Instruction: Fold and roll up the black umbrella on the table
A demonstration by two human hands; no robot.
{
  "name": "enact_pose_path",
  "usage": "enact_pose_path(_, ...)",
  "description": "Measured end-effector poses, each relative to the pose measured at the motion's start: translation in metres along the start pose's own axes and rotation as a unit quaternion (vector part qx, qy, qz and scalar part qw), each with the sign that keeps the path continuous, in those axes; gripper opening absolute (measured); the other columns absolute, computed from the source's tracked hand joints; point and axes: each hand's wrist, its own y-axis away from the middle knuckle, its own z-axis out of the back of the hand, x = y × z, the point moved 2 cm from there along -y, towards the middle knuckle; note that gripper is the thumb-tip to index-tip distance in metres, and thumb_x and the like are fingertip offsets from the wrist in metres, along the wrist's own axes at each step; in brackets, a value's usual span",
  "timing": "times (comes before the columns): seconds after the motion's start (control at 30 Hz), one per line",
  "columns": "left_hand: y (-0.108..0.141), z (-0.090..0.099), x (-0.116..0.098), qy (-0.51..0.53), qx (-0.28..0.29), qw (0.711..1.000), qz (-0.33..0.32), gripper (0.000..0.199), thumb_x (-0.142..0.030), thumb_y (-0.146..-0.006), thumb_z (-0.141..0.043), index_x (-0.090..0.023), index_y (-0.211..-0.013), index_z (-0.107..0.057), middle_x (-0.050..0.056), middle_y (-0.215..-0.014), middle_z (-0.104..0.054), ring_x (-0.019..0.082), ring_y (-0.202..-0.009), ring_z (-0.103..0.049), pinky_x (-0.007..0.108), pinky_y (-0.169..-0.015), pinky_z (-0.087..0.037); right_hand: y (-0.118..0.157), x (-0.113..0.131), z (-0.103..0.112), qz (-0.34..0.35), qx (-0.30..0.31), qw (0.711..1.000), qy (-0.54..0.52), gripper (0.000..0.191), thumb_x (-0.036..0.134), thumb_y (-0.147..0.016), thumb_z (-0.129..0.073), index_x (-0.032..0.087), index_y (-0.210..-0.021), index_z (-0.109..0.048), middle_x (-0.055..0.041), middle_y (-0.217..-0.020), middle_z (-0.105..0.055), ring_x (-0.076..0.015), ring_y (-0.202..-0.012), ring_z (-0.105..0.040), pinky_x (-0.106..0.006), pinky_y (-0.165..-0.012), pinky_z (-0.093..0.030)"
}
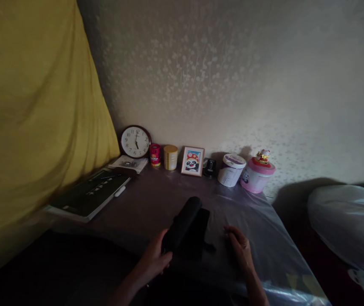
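My left hand [156, 256] is wrapped round the lower end of a thick black cylindrical object [186, 219], which tilts up and away to the right. Its exact kind is hard to make out in the dim light. Beneath and beside it on the table lies a flat black cloth-like pouch [203, 225], with a short dark cord or tab at its right. To the right of the pouch, apart from it, my right hand [239, 245] is just over the table with its fingers curled together. What its fingertips hold, if anything, does not show.
The table [156, 197] has a clear plastic cover. Along the wall stand a clock [135, 142], a red can [155, 155], a yellow canister [170, 157], a framed panda picture [193, 161], a white tub [231, 170] and a pink tub [257, 175]. A green book [91, 193] lies left.
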Motion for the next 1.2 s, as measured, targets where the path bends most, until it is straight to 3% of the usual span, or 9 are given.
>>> enact_pose_path(0.1, -0.003, 0.013, 0.011, 0.021, -0.012, 0.998, 0.065, 0.052, -0.028, -0.084, -0.033, -0.023, -0.134, -0.021, 0.010, -0.111, -0.060, 0.019, -0.082, -0.066, 0.033, -0.061, -0.055, 0.001, 0.004, 0.000, 0.004, -0.003, 1.000, 0.008, 0.039, 0.049, -0.068, -0.057, 0.017, -0.087, -0.070, -0.0047, -0.074, -0.067, -0.0184, -0.063, -0.058, -0.027, -0.058, -0.045)
enact_pose_path(0.23, 0.003, 0.025, 0.010, -0.175, -0.175, 0.965, -0.088, 0.054, -0.020, -0.086, -0.030, -0.024, -0.138, -0.018, 0.011, -0.146, -0.026, 0.021, -0.128, -0.037, 0.037, -0.098, -0.041, 0.001, 0.006, 0.000, 0.021, -0.011, 0.999, 0.036, 0.035, 0.047, -0.068, -0.055, 0.019, -0.082, -0.070, -0.0061, -0.078, -0.070, -0.0226, -0.073, -0.062, -0.031, -0.067, -0.047)
enact_pose_path(0.4, 0.001, 0.020, 0.009, -0.310, -0.135, 0.932, -0.130, 0.076, -0.001, -0.076, -0.032, -0.029, -0.141, -0.007, 0.009, -0.152, -0.003, 0.021, -0.133, -0.027, 0.034, -0.100, -0.038, -0.001, 0.000, 0.000, 0.024, -0.004, 0.998, 0.054, 0.036, 0.049, -0.069, -0.052, 0.021, -0.084, -0.071, -0.0078, -0.087, -0.071, -0.0262, -0.082, -0.064, -0.035, -0.073, -0.048)
enact_pose_path(0.6, -0.019, 0.025, 0.007, -0.351, -0.084, 0.930, -0.074, 0.090, 0.008, -0.062, -0.038, -0.022, -0.142, -0.010, 0.009, -0.151, -0.014, 0.017, -0.134, -0.026, 0.028, -0.107, -0.027, -0.003, -0.003, 0.001, 0.053, 0.003, 0.996, 0.073, 0.037, 0.047, -0.070, -0.048, 0.022, -0.084, -0.071, -0.0075, -0.088, -0.072, -0.0256, -0.083, -0.066, -0.034, -0.074, -0.050)
enact_pose_path(0.77, -0.017, 0.035, -0.013, -0.211, -0.056, 0.974, -0.063, 0.092, 0.000, -0.056, -0.046, -0.019, -0.141, -0.017, 0.009, -0.145, -0.031, 0.018, -0.130, -0.033, 0.027, -0.104, -0.029, -0.005, -0.008, 0.001, 0.070, -0.017, 0.994, 0.077, 0.038, 0.046, -0.068, -0.045, 0.021, -0.081, -0.071, -0.0078, -0.084, -0.073, -0.0244, -0.080, -0.067, -0.031, -0.071, -0.051)
enact_pose_path(0.87, -0.009, 0.037, -0.023, -0.020, -0.015, 1.000, 0.010, 0.082, -0.015, -0.059, -0.051, -0.018, -0.137, -0.027, 0.006, -0.098, -0.066, 0.019, -0.083, -0.062, 0.029, -0.070, -0.048, -0.005, -0.009, 0.003, 0.074, -0.016, 0.994, 0.077, 0.038, 0.045, -0.069, -0.044, 0.021, -0.080, -0.071, -0.0080, -0.083, -0.073, -0.0240, -0.077, -0.068, -0.030, -0.068, -0.051)
enact_pose_path(1.0, 0.001, 0.025, -0.031, 0.080, 0.031, 0.993, 0.080, 0.045, -0.048, -0.070, -0.047, -0.013, -0.095, -0.062, -0.005, -0.046, -0.048, 0.011, -0.040, -0.045, 0.024, -0.046, -0.038, -0.003, -0.004, 0.005, 0.069, -0.007, 0.996, 0.064, 0.040, 0.046, -0.070, -0.043, 0.020, -0.082, -0.071, -0.0079, -0.085, -0.073, -0.0234, -0.079, -0.068, -0.027, -0.067, -0.052)
enact_pose_path(1.1, 0.003, 0.010, -0.039, 0.060, 0.008, 0.997, 0.049, 0.046, -0.050, -0.069, -0.052, -0.017, -0.099, -0.060, -0.001, -0.060, -0.059, 0.017, -0.057, -0.057, 0.029, -0.060, -0.046, -0.003, -0.004, 0.006, 0.063, 0.007, 0.996, 0.057, 0.041, 0.046, -0.073, -0.041, 0.020, -0.083, -0.071, -0.0078, -0.085, -0.073, -0.0232, -0.080, -0.068, -0.026, -0.067, -0.052)
enact_pose_path(1.2, 0.005, 0.002, -0.053, -0.076, -0.069, 0.992, -0.074, 0.058, -0.032, -0.065, -0.061, -0.026, -0.121, -0.050, 0.006, -0.111, -0.061, 0.024, -0.107, -0.053, 0.034, -0.095, -0.037, -0.005, -0.008, 0.007, 0.070, 0.013, 0.995, 0.064, 0.043, 0.045, -0.073, -0.039, 0.020, -0.085, -0.071, -0.0081, -0.088, -0.073, -0.0240, -0.082, -0.068, -0.028, -0.069, -0.052)
